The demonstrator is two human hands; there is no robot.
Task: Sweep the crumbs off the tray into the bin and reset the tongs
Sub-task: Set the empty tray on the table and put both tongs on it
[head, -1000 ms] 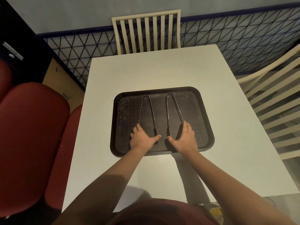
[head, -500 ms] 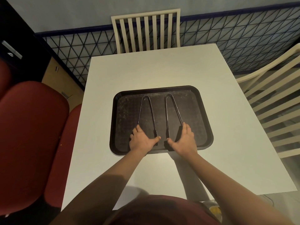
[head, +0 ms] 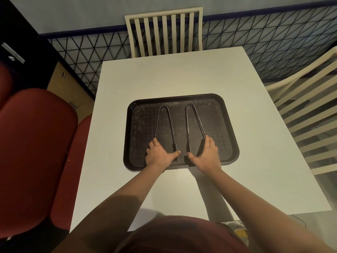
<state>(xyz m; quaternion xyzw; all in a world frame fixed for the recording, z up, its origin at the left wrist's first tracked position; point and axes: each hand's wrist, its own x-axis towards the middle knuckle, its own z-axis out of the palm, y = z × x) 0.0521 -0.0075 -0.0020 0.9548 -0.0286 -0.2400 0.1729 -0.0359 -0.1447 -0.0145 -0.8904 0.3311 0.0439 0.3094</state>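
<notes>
- Two pairs of tongs lie side by side on the black tray, hinge ends away from the person, open tips toward them: the left tongs and the right tongs.
- The tray sits near the front middle of the white bench; pale specks, which I take for crumbs, show on its surface, mostly toward the far edge and left side.
- The left hand spans the tip end of the left tongs, fingers on the outer arm, thumb reaching to the inner tip; the span is wide, not squeezed.
- The right hand mirrors it on the right tongs, fingers along the outer arm, thumb by the inner tip. Whether either hand truly pinches or only rests there, I cannot tell.
- The step in hand looks like setting the tongs straight, or lifting them clear before sweeping.
- To do it well: press each pair inward evenly so the arms close without skidding; lift rather than drag, since dragging would scatter the specks.
- If resetting, keep the two pairs parallel and level at the tips, well within the rim.
- No bin is in view from here, so the tray would likely have to be carried to one.
</notes>
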